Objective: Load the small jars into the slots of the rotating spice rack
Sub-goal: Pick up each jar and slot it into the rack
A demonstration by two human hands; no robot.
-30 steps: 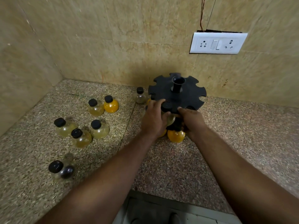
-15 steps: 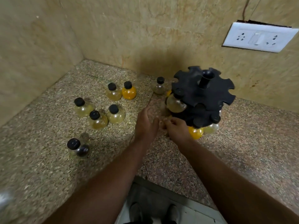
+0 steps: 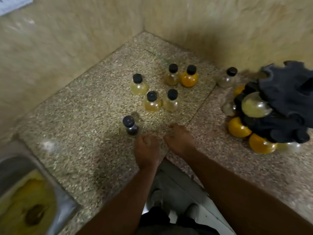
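L hand (image 3: pixel 147 150) fingers (image 3: pixel 146 140) curled, empty; dark jar (image 3: pixel 130 125) at its 10 o'clock. R hand (image 3: pixel 179 140) loosely curled, empty.

I see the table (image 3: pixel 94 116) as speckled stone, grainy in pattern, with a dull sheen. The wall (image 3: pixel 59 39) looks like smooth beige tile. The jars (image 3: pixel 138 86) are clear and glossy, glass or plastic I cannot tell, and their caps (image 3: pixel 137 78) are matt black. The rack (image 3: pixel 288 92) reads as matt black plastic; the sink (image 3: pixel 15 167), dull grey metal.

Left hand (image 3: pixel 147 150), right hand (image 3: pixel 179 141) off spice rack (image 3: pixel 286 97); now beside dark jar (image 3: pixel 130 125), empty.
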